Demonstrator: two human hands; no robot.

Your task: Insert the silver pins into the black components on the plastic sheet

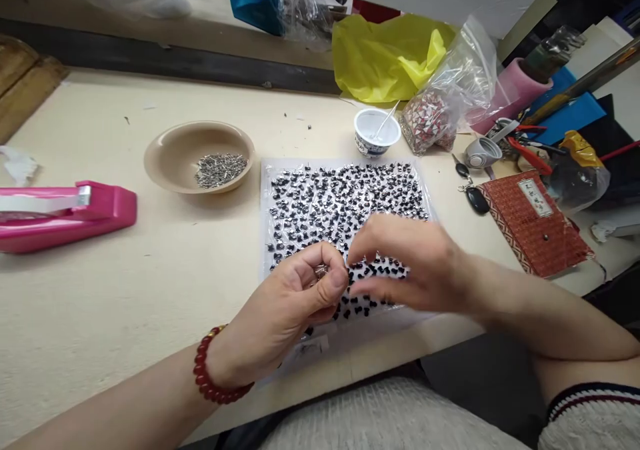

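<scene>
My left hand point(305, 290) is closed, thumb against the curled index finger, over the near part of a white sheet point(267, 170). Small shiny metal pieces point(321, 272) glint inside its curled fingers; their exact kind is partly hidden. Just to the right, my right hand point(410, 257) has its thumb and fingers apart, with nothing visible between them and some blur. Its fingertips are close to the left fingertips. Many small black pieces with shiny metal bits point(345, 197) stand on the sheet under both hands. A beige bowl point(165, 160) holds a heap of thin silvery metal pins point(221, 170).
A pink tape dispenser point(110, 207) is at the left. Behind the sheet stand a white plastic cup point(377, 130) with a thin stick, a clear bag of patterned pieces point(433, 117) and a yellow bag point(380, 57). A red patterned pouch point(537, 223) and pliers point(530, 153) lie right.
</scene>
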